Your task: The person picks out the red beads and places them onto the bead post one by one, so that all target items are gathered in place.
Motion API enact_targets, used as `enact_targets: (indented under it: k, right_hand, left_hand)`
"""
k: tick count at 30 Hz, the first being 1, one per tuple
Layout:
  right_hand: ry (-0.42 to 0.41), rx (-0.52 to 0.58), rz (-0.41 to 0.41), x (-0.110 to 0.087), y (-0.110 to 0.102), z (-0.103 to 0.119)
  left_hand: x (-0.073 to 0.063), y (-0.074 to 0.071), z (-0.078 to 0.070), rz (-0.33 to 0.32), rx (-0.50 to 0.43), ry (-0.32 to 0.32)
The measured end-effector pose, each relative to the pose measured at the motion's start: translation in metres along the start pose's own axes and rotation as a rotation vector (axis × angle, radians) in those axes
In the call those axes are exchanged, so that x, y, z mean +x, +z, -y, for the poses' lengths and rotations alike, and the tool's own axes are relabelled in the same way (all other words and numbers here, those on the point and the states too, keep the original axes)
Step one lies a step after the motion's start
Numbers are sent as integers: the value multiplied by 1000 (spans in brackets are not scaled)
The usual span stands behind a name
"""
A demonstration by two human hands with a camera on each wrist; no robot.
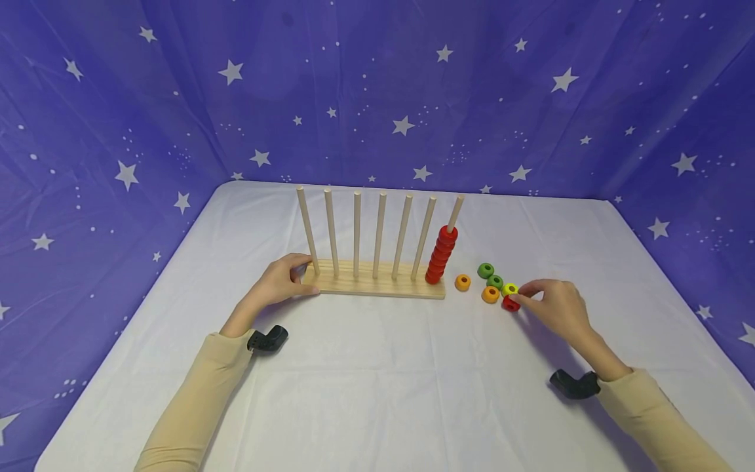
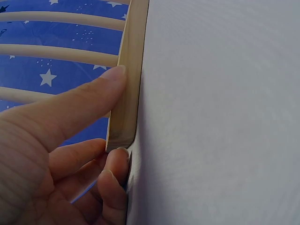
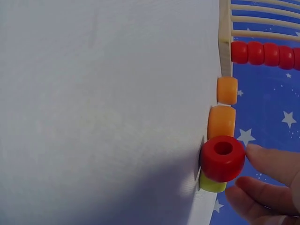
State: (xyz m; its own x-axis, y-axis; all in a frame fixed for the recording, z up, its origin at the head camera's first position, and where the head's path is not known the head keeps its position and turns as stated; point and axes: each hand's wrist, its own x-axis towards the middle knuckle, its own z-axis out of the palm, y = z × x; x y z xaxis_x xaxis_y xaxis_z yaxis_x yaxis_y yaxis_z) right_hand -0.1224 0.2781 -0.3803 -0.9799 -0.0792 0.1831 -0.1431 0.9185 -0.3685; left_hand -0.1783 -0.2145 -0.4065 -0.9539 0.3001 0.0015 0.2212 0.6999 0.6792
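A wooden peg stand (image 1: 377, 286) carries a row of upright pegs, the rightmost threaded with a stack of red beads (image 1: 441, 254). My left hand (image 1: 282, 280) grips its left end, thumb (image 2: 101, 91) along the front edge and other fingers around the corner. On the right, my right hand (image 1: 557, 305) reaches down to a loose red bead (image 3: 222, 159) with its hole toward the wrist camera. The thumb tip is right at that bead, and the fingertips are close to a yellow bead (image 1: 510, 289) behind it. I cannot tell whether either bead is pinched.
Two orange beads (image 1: 463, 282) and two green beads (image 1: 486, 270) lie between the stand and my right hand. White cloth (image 1: 377, 393) covers the table, and a purple star-patterned curtain (image 1: 354, 85) hangs behind it. Both wrists wear black devices (image 1: 575, 385).
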Motion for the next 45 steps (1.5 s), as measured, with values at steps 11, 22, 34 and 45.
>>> enact_targets:
  k: [11,22,34,45]
  right_hand:
    - [25,45,174,2,0,0]
    - [6,53,231,3,1,0]
    - [-19,42,214,1,0,1]
    - [-94,20,96,1,-4,6]
  left_hand:
    - [0,-1,1,-2,4,-1]
    - [-1,0,1,-3,-3,2]
    - [0,0,1,-6,2,7]
    - [0,1,0,-10,-5,10]
